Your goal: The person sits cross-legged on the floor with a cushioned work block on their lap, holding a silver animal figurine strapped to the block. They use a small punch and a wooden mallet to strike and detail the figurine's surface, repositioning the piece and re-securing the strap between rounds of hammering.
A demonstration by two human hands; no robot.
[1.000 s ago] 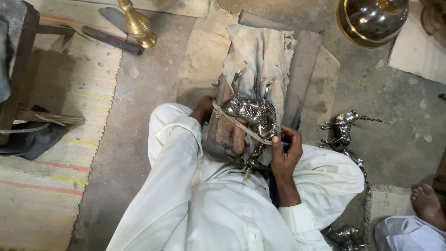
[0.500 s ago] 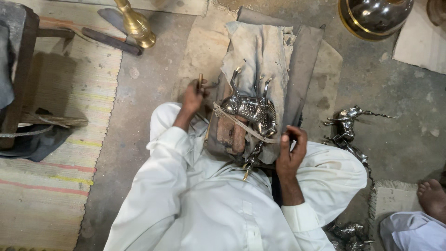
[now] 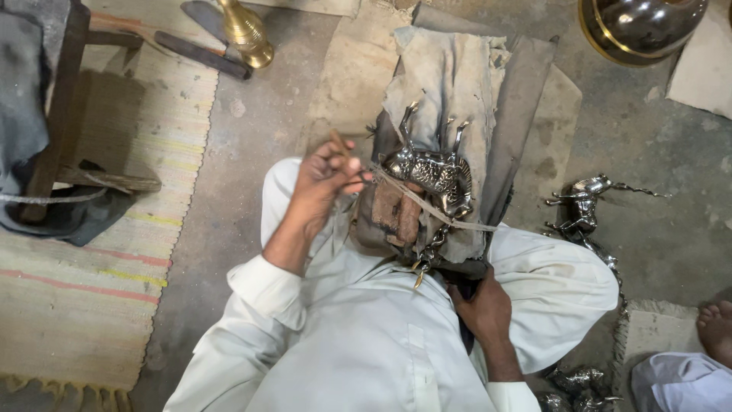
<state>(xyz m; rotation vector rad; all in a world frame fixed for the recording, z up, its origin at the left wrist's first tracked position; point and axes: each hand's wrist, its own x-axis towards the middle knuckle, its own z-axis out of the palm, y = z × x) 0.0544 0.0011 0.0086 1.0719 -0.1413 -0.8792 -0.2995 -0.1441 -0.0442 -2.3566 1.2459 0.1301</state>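
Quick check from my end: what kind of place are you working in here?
Likely a small metal-craft workshop, with work done seated on the floor. A silver metal horse figurine is strapped onto a cloth-padded block, more figurines lie on the concrete floor, and a brass vase stands nearby.

No packages, labels, signs or screens anywhere in view.

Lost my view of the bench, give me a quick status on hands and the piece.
Left hand raised, grip shut on a small stick. Right hand low in the lap. Metal horse strapped on its back over the wood block. Nothing blocking it.
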